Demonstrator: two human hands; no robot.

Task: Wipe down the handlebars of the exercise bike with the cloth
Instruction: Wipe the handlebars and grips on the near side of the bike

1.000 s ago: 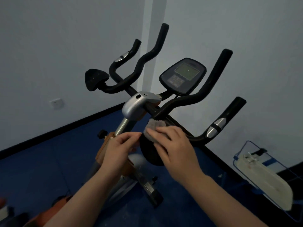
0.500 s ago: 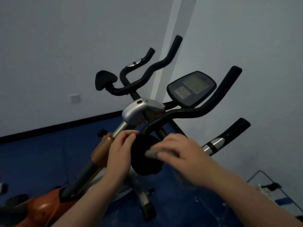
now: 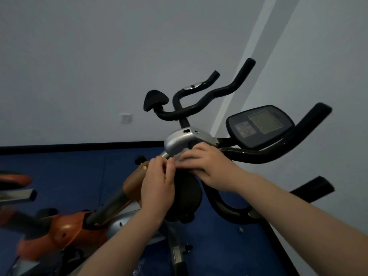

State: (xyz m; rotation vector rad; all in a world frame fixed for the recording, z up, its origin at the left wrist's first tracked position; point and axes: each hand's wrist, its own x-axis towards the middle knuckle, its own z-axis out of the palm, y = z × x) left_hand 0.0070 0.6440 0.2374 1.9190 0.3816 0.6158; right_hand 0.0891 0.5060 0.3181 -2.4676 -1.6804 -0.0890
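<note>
The exercise bike's black handlebars (image 3: pixel 258 154) branch out from a silver clamp (image 3: pixel 177 142) at the centre of the view. A small grey cloth (image 3: pixel 180 159) lies just under the clamp, mostly covered by fingers. My right hand (image 3: pixel 211 168) presses on the cloth from the right. My left hand (image 3: pixel 159 184) pinches the cloth's left edge, beside a round black elbow pad (image 3: pixel 187 196). A second elbow pad (image 3: pixel 155 99) and the left grips (image 3: pixel 211 92) rise behind.
The bike's console (image 3: pixel 258 124) sits right of the clamp. An orange and silver frame (image 3: pixel 65 228) runs down to the lower left over a blue floor (image 3: pixel 59 172). Grey walls meet in a corner behind, with a wall socket (image 3: pixel 125 117).
The view has swung left and up. My right hand has carried the cloth from the elbow pad up under the silver clamp, and my left hand has risen to pinch the cloth.
</note>
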